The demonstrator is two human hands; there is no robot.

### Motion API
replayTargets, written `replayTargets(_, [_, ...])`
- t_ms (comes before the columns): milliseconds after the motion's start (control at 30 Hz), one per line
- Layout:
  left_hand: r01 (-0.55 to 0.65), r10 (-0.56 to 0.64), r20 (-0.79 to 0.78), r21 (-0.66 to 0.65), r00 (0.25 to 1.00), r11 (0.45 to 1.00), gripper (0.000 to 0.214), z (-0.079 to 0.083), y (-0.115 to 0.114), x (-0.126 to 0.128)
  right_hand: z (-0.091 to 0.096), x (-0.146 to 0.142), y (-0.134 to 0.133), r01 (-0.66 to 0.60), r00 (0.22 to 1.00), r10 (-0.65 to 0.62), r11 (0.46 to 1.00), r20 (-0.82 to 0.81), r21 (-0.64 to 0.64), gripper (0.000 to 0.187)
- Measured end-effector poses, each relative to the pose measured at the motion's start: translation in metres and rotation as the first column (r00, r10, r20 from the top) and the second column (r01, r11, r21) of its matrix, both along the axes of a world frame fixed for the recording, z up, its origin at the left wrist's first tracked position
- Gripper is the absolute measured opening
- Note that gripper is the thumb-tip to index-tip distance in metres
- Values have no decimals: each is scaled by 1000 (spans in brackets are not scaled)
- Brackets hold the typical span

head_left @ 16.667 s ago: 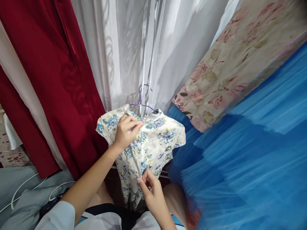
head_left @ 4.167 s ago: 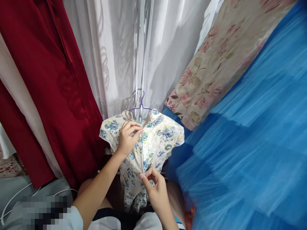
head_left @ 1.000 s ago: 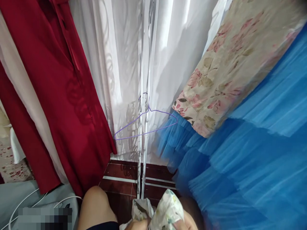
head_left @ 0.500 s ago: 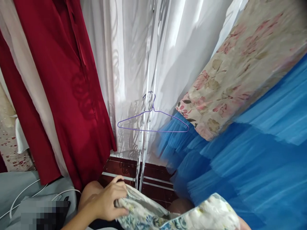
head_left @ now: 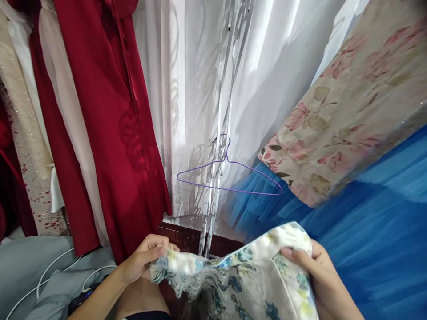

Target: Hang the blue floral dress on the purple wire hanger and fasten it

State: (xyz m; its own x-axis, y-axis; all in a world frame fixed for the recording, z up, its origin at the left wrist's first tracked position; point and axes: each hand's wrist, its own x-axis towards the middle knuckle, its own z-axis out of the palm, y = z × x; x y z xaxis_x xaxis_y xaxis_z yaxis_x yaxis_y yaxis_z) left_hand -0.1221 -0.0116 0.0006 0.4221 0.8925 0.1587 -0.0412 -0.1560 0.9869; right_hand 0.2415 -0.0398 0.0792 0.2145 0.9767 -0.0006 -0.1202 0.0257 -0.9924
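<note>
A white floral garment [head_left: 256,284] with blue and yellow flowers is stretched between my hands low in the view. My left hand [head_left: 143,258] pinches its upper left edge, fingers closed. At the other end, my right hand [head_left: 322,271] grips the right side, with the thumb lying on the front of the cloth. The garment's lower part is blurred and runs out of view. Beyond it, a bare purple wire hanger [head_left: 227,154] hangs on a metal rack [head_left: 222,106].
Red dresses [head_left: 90,111] and lighter clothes hang at the left. A beige floral dress [head_left: 340,129] and a blue tulle skirt [head_left: 383,249] hang at the right. White curtains [head_left: 196,53] stand behind. White cables [head_left: 43,275] lie on grey cloth [head_left: 20,262] at lower left.
Both hands have raised the floral garment and spread it out. My right hand, mostly out of view before, now shows clearly. The view has shifted slightly left.
</note>
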Motion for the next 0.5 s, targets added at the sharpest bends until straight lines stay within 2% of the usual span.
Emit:
replayTargets(67, [78,-69,-216,34,974,996,52,5,-9,-3,8,0,8,32,998,-31,999,-54,14,20])
replayTargets(133, [95,-5,-479,165,878,982,46,10,-15,-4,11,5,17,41,998,-40,999,-43,22,21])
replayTargets(167, [100,43,-559,222,828,970,39,12,-16,-4,11,8,22,32,999,-31,999,-21,20,22])
replayTargets(233, [134,96,-617,315,781,939,18,16,-10,-5,8,14,33,12,998,-14,1000,62,26,25])
replayTargets(267, [156,117,-628,363,770,919,13,19,-2,-7,7,16,39,1,991,-8,999,133,51,26])
replayTargets(333, [212,173,-653,466,737,859,17,28,21,-13,7,14,54,-48,944,-3,988,330,148,29])
replayTargets(433, [304,248,-695,568,675,764,24,47,68,-24,11,5,86,-198,784,-44,928,619,316,30])
replayTargets(500, [220,331,-630,635,703,741,20,59,100,-31,13,-3,113,-275,649,-101,893,754,356,30])
